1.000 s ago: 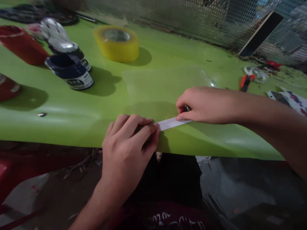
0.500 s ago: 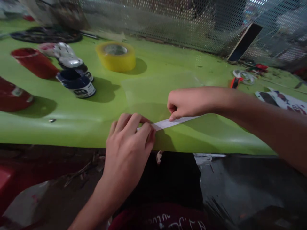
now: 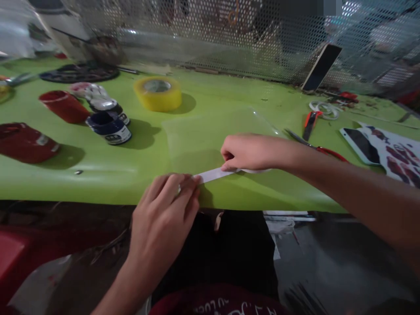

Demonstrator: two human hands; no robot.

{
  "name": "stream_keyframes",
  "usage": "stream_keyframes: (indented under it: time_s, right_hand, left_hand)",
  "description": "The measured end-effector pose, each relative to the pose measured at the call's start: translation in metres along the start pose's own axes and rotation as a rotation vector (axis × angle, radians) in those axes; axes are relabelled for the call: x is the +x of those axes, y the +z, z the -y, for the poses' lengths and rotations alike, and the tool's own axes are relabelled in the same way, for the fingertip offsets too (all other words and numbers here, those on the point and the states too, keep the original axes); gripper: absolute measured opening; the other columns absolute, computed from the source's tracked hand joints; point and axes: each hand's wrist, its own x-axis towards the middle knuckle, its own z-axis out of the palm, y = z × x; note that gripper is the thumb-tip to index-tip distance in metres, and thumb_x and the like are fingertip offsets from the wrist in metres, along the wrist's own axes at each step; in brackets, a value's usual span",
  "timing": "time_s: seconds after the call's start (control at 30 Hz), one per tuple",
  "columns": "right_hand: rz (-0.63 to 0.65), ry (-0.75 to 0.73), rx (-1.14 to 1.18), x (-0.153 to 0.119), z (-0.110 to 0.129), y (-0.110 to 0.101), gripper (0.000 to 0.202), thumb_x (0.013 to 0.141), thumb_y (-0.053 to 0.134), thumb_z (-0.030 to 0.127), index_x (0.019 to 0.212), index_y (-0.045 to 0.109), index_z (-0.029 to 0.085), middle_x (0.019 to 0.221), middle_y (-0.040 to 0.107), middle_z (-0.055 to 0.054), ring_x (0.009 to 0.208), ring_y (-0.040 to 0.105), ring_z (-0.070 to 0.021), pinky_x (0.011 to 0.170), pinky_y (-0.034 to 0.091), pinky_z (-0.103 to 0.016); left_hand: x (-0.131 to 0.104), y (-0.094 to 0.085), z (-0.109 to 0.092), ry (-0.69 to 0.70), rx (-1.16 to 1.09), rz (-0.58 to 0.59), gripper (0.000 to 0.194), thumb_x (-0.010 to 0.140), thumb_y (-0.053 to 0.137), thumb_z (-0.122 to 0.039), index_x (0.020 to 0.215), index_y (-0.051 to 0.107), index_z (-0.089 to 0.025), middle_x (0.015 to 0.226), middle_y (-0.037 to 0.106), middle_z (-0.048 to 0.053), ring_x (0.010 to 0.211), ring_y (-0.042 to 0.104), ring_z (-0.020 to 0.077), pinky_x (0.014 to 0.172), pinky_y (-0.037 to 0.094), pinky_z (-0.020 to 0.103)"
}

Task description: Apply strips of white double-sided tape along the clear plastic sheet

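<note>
Our left hand (image 3: pixel 164 210) grips the white strip (image 3: pixel 212 175) near one end, and our right hand (image 3: pixel 247 151) pinches it farther along, at the green desk's (image 3: pixel 108 190) front, beside the clear sheet (image 3: pixel 193 135). Uneven pulling could skew or crease it; loose fingertips could let it slip. Our fingers hide its left end; the sheet's near edge looks indistinct.

Workshop-like place | paint pots (image 3: pixel 109 127), tape roll (image 3: pixel 158 94), mesh screen (image 3: pixel 210 39)
</note>
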Motion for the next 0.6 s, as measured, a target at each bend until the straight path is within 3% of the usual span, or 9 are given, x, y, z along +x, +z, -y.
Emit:
stream_keyframes:
  time_s: [0.17, 0.27, 0.37, 0.47, 0.6]
  right_hand:
    - [-0.017, -0.021, 0.035, -0.001, -0.001, 0.004, 0.022, 0.085, 0.063, 0.037, 0.073, 0.067, 0.019, 0.068, 0.069, -0.004, 0.056, 0.055, -0.0138, 0.055, 0.03, -0.03]
    - [-0.056, -0.047, 0.039, -0.001, -0.002, 0.007, 0.018, 0.086, 0.063, 0.033, 0.076, 0.067, 0.018, 0.073, 0.07, -0.004, 0.06, 0.055, -0.014, 0.057, 0.031, -0.029]
    - [-0.086, -0.063, 0.018, -0.004, -0.005, 0.011, 0.014, 0.087, 0.063, 0.031, 0.082, 0.068, 0.018, 0.08, 0.07, -0.005, 0.067, 0.056, -0.015, 0.06, 0.033, -0.028]
    - [-0.157, -0.098, 0.025, -0.013, -0.008, 0.017, 0.009, 0.089, 0.061, 0.023, 0.093, 0.069, 0.019, 0.095, 0.067, -0.006, 0.075, 0.057, -0.0156, 0.065, 0.036, -0.028]
    - [-0.259, -0.048, 0.059, -0.03, -0.005, 0.031, 0.026, 0.092, 0.055, 0.013, 0.111, 0.069, 0.024, 0.117, 0.058, -0.007, 0.075, 0.056, -0.0131, 0.07, 0.04, -0.029]
  left_hand:
    - [0.003, -0.01, -0.002, -0.031, 0.113, 0.005, 0.016, 0.093, 0.063, -0.016, 0.108, 0.068, -0.018, 0.106, 0.07, 0.007, 0.099, 0.062, 0.03, 0.081, 0.054, 0.048]
    - [0.014, -0.002, -0.013, -0.031, 0.07, -0.03, 0.012, 0.093, 0.059, -0.011, 0.1, 0.067, -0.018, 0.11, 0.067, 0.01, 0.104, 0.059, 0.0305, 0.083, 0.054, 0.046]
    - [0.024, 0.013, -0.023, 0.033, -0.071, -0.023, 0.024, 0.096, 0.049, -0.003, 0.111, 0.064, -0.014, 0.108, 0.065, 0.012, 0.101, 0.057, 0.0268, 0.085, 0.055, 0.042]
    - [0.026, 0.024, -0.025, 0.019, -0.06, 0.016, 0.022, 0.098, 0.05, -0.008, 0.115, 0.065, -0.011, 0.097, 0.065, 0.011, 0.093, 0.056, 0.0267, 0.082, 0.054, 0.044]
    - [0.021, 0.026, -0.022, -0.018, 0.019, -0.002, 0.02, 0.098, 0.054, -0.013, 0.113, 0.068, -0.01, 0.094, 0.065, 0.01, 0.091, 0.056, 0.028, 0.08, 0.052, 0.045]
